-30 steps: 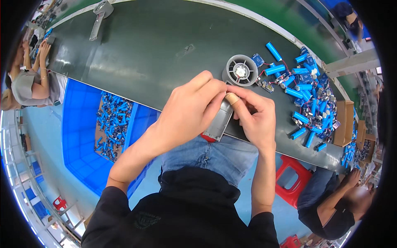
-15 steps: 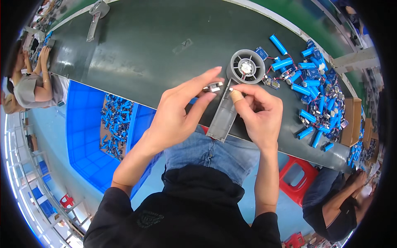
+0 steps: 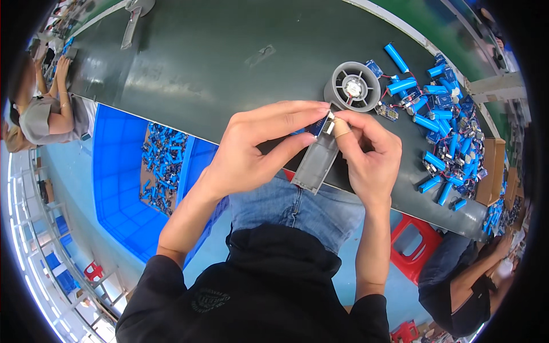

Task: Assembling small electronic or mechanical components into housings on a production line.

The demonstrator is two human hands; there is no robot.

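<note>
A grey plastic fan housing (image 3: 317,164) lies at the table's front edge, its long open handle toward me and its round fan head (image 3: 353,87) beyond. My left hand (image 3: 251,146) pinches a small blue circuit board (image 3: 316,126) between thumb and fingers over the upper end of the handle. Closed beside it, my right hand (image 3: 370,157) has thumb and forefinger on a small white plug (image 3: 330,127) at the board's edge. A band wraps the right thumb. Fingers partly hide the board and any wires.
Blue cylindrical batteries with wired boards (image 3: 437,123) are piled on the right of the dark table (image 3: 211,74). A cardboard box (image 3: 490,171) stands beyond them. Another grey housing (image 3: 132,26) lies far left. A blue bin (image 3: 117,188) and red stool (image 3: 414,248) flank me; co-workers sit both sides.
My left hand has moved right, bringing the circuit board to the white plug at my right fingertips. The housing and the table's contents appear slightly shifted in view.
</note>
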